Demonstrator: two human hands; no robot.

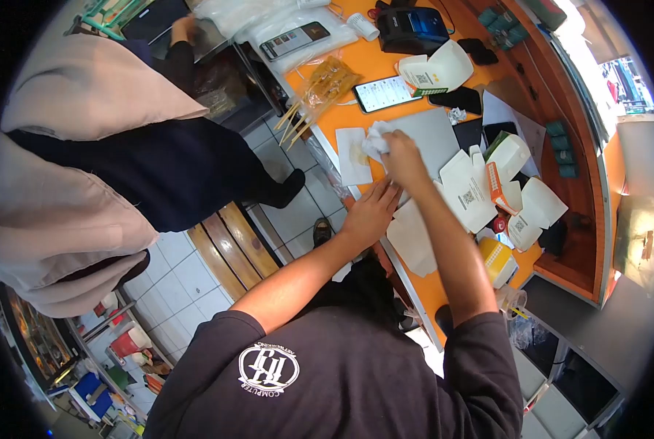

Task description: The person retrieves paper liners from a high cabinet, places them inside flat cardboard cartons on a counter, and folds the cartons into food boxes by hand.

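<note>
My right hand (405, 162) is closed around a crumpled white tissue (376, 139), pressed down over the orange table near the corner of a closed grey laptop (435, 135). My left hand (371, 214) lies flat at the table's front edge, its fingers stretched out and close to my right wrist. Beside the tissue is a white sheet of paper (350, 164) with a faint yellowish stain. An opened white food box (467, 192) sits right of my right forearm. Partly under that forearm is a pale cardboard flap (413, 238).
A lit phone (385, 94), a plastic bag of skewered food (325, 88) and a black card machine (413, 29) stand farther back. More opened boxes (537, 212) crowd the right side. A person in a pale head covering (85, 95) is at my left, near a wooden bench (233, 245).
</note>
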